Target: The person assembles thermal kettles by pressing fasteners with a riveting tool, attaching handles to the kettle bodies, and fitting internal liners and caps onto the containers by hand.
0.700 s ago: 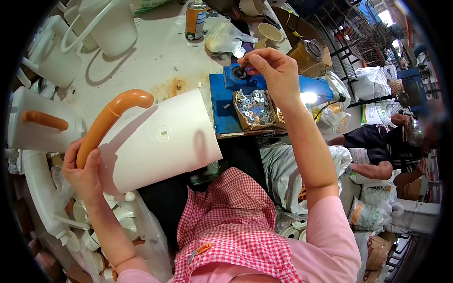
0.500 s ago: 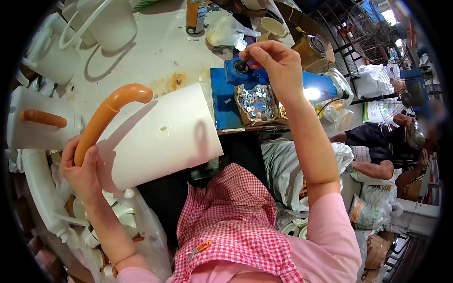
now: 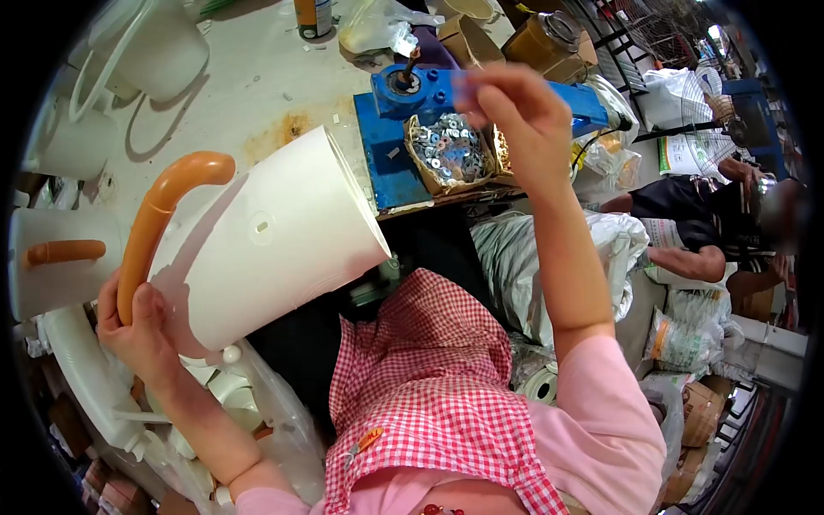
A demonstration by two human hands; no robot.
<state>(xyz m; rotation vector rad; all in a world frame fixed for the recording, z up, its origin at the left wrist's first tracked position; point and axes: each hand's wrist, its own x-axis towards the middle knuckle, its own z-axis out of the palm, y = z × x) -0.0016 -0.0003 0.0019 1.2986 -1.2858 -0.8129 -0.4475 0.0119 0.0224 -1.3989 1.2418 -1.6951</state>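
Note:
My left hand is wrapped round the lower end of an orange-brown curved handle. The handle lies against a white plastic bucket, which is tilted on its side with a small slot in its wall. My right hand is raised over a blue bench machine, with its fingertips smeared by motion. Whether they hold anything is unclear. A dark upright pin stands in the machine's round head. Below my right hand sits a cardboard box of metal washers.
White buckets stand at the back left, and another with a brown handle at far left. A spray can and a plastic bag are on the bench. At right, a person sits among sacks.
My right hand has left the machine's round head and moved right, past the washer box. My left hand and the bucket have shifted left in view, and the bucket's open end shows more.

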